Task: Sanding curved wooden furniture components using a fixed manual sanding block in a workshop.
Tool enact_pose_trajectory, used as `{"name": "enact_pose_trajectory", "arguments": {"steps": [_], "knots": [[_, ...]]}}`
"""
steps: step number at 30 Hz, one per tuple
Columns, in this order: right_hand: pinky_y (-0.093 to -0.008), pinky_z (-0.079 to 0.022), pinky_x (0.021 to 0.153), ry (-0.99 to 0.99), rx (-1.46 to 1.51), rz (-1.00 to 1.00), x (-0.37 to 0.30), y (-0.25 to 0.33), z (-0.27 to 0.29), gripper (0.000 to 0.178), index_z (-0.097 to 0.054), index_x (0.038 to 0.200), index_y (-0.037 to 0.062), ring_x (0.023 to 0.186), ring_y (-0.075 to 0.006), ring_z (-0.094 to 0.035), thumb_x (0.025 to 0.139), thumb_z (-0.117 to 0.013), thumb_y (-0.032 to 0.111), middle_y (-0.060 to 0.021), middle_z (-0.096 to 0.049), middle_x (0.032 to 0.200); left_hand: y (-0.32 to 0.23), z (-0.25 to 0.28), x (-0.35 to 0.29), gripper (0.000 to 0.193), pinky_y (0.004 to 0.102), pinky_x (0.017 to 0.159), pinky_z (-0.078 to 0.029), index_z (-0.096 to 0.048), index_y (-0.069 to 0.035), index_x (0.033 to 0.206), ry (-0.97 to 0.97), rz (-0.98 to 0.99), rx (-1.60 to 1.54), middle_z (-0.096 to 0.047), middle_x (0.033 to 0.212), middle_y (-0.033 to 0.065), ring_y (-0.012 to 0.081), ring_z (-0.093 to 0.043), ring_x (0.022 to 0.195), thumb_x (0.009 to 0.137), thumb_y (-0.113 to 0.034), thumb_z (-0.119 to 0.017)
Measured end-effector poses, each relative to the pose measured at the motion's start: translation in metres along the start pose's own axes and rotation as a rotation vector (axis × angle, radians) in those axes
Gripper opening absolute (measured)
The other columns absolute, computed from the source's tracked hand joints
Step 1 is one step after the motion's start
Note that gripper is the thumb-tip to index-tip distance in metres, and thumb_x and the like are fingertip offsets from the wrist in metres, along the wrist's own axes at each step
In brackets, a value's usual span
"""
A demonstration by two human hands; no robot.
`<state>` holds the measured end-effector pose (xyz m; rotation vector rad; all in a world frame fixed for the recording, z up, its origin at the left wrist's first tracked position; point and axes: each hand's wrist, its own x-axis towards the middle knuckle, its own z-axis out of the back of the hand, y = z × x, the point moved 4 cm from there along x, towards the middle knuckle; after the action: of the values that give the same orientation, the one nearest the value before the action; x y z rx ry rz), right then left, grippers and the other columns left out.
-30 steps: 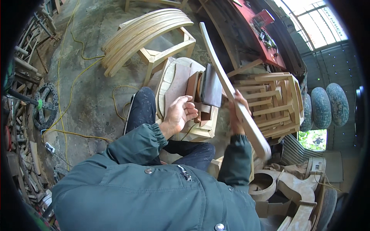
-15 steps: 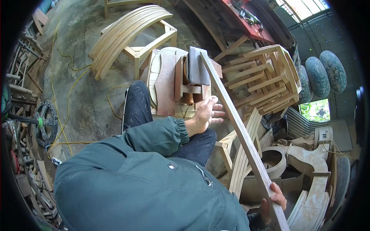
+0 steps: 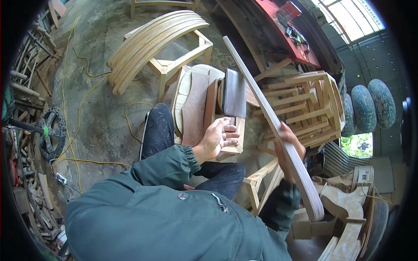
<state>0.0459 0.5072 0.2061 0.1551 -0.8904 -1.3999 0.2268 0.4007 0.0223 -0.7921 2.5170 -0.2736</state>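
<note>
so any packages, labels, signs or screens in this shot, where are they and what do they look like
No screens or clear labels show.
Sign band: top right, above the glazed opening; a dark strip with pale lettering, bent by the lens.
Box-like pale thing: right edge, beside the wooden parts; light grey-beige, squarish; too small to tell if it is a package.

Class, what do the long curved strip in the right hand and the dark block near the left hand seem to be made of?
Curved strip: pale bare wood, apparently unvarnished, matte with faint grain. Dark block: smooth grey face, possibly metal or stone; unclear.
</note>
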Motion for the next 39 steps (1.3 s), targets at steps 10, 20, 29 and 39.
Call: {"name": "enact_pose_trajectory", "arguments": {"steps": [10, 20, 29, 39], "knots": [[-0.0322, -0.055, 0.093, -0.448, 0.239, -0.047, 0.135, -0.19, -0.145, 0.028, -0.061, 0.124, 0.0033, 0.112, -0.0189, -0.064, 0.098, -0.07, 0.009, -0.0127, -0.067, 0.13, -0.053, 0.05, 0.015, 0.032, 0.048, 0.09, -0.059, -0.056, -0.008, 0.131, -0.065, -0.127, -0.049, -0.07, 0.107, 0.0121, 0.0306, -0.071, 0.1, 0.106, -0.028, -0.058], [-0.0482, -0.054, 0.11, -0.793, 1.002, -0.57, -0.017, -0.123, -0.111, 0.035, -0.051, 0.136, 0.0093, 0.129, -0.0276, -0.062, 0.102, -0.062, 0.013, -0.0146, -0.064, 0.135, -0.037, 0.036, 0.0, 0.027, 0.0465, 0.089, -0.059, -0.054, -0.008, 0.129, 0.011, -0.116, -0.052, -0.068, 0.104, 0.0129, 0.0288, -0.071, 0.094, 0.108, -0.025, -0.053], [-0.0541, -0.053, 0.11, -1.089, 0.999, -0.795, -0.309, 0.001, -0.017, 0.043, -0.055, 0.131, 0.0127, 0.132, -0.0368, -0.06, 0.093, -0.072, 0.017, -0.0203, -0.061, 0.143, 0.018, 0.017, -0.03, 0.029, 0.0473, 0.091, -0.058, -0.058, -0.008, 0.128, 0.033, 0.027, 0.08, -0.071, 0.103, 0.0108, 0.0289, -0.071, 0.096, 0.108, -0.028, -0.055], [-0.0543, -0.056, 0.107, -1.13, 0.982, -0.765, -0.315, 0.024, 0.009, 0.05, -0.053, 0.138, 0.0143, 0.128, -0.0354, -0.063, 0.093, -0.074, 0.02, -0.0168, -0.063, 0.14, 0.072, -0.006, -0.026, 0.041, 0.046, 0.094, -0.056, -0.048, -0.008, 0.138, 0.128, 0.212, 0.24, -0.06, 0.122, 0.0143, 0.0297, -0.066, 0.109, 0.108, -0.035, -0.056]]}}
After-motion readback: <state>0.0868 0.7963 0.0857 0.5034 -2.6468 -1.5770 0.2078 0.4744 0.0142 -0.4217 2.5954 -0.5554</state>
